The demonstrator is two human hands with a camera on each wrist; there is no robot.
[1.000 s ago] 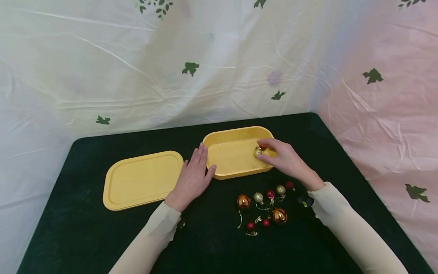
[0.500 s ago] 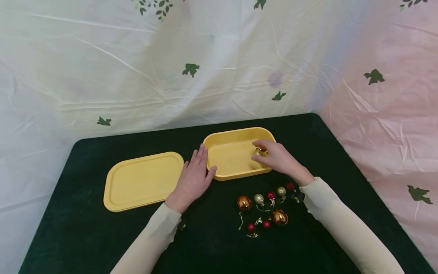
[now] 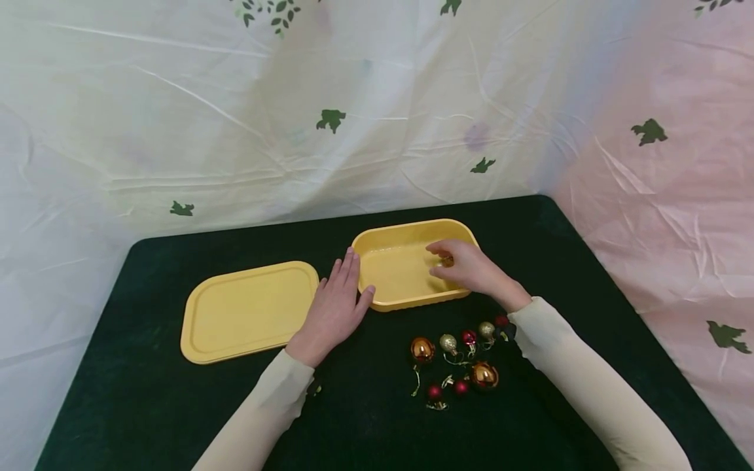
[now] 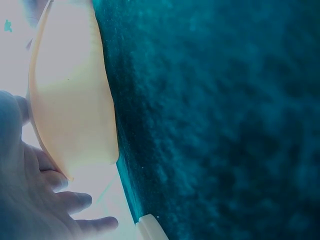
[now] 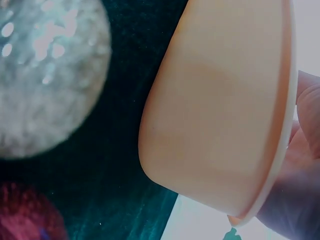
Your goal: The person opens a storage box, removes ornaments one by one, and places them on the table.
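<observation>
My left hand (image 3: 336, 307) lies with straight fingers against the left end of a yellow plastic box (image 3: 383, 305); in the left wrist view its fingers (image 4: 75, 201) reach along the box's rim. My right hand (image 3: 471, 267) dips into the right side of the box, thumb and fingers curved but parted. Between them shows part of a gold bauble (image 3: 448, 261); the rest of the box's contents there is hidden behind the hand. In the right wrist view the box's wall (image 5: 215, 110) covers most of that hand's fingers.
A matching yellow lid (image 3: 250, 313) lies flat to the left. In front of the box are copper baubles (image 3: 422, 350), glittery gold ones (image 3: 448, 343) and several small red ones (image 3: 434, 392), with string loops. The dark table (image 3: 147, 405) meets a patterned cloth behind.
My right hand has shifted left and slightly nearer the middle of the box, its sleeve following. The red bauble seen beside the fingers earlier is now hidden. My left hand stays in place.
</observation>
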